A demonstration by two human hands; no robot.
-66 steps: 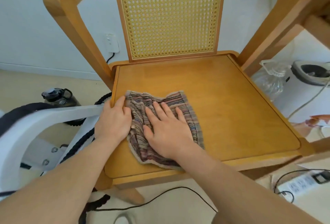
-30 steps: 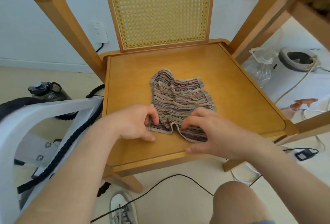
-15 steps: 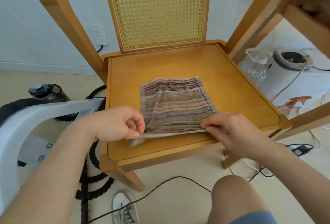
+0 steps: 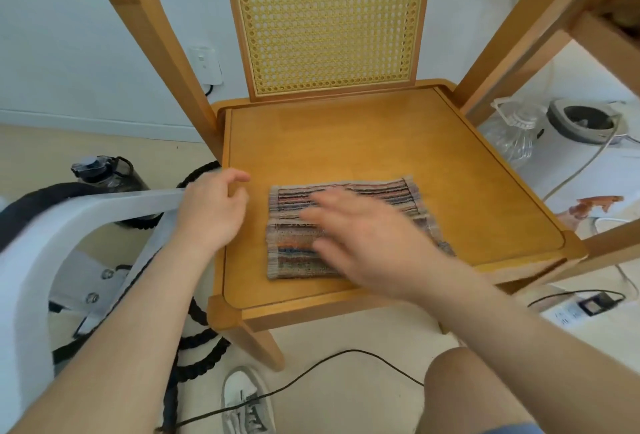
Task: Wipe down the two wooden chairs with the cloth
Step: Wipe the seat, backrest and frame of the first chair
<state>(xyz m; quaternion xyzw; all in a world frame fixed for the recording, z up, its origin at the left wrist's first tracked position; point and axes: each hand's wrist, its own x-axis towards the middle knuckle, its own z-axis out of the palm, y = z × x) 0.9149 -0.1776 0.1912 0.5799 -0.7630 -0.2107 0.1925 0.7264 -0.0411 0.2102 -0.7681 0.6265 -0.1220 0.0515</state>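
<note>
A wooden chair (image 4: 363, 136) with a cane back stands in front of me. On its seat, toward the front, lies a striped cloth (image 4: 294, 226) folded into a flat rectangle. My right hand (image 4: 374, 243) is blurred with motion, fingers spread and straight, over the right part of the cloth. My left hand (image 4: 214, 212) hovers at the seat's left edge, fingers loosely curled, holding nothing and apart from the cloth. Part of a second wooden frame (image 4: 609, 32) shows at the upper right.
A white curved frame (image 4: 52, 236) with black rope stands left of the chair, a dark bottle (image 4: 104, 174) behind it. To the right are a clear plastic jug (image 4: 516, 132), a white appliance (image 4: 585, 125) and a power strip (image 4: 571, 312). A black cable (image 4: 329, 361) crosses the floor.
Both hands let go of the cloth's front edge; the cloth now lies folded over on the seat. My right hand swept onto it and my left hand drew away to the left.
</note>
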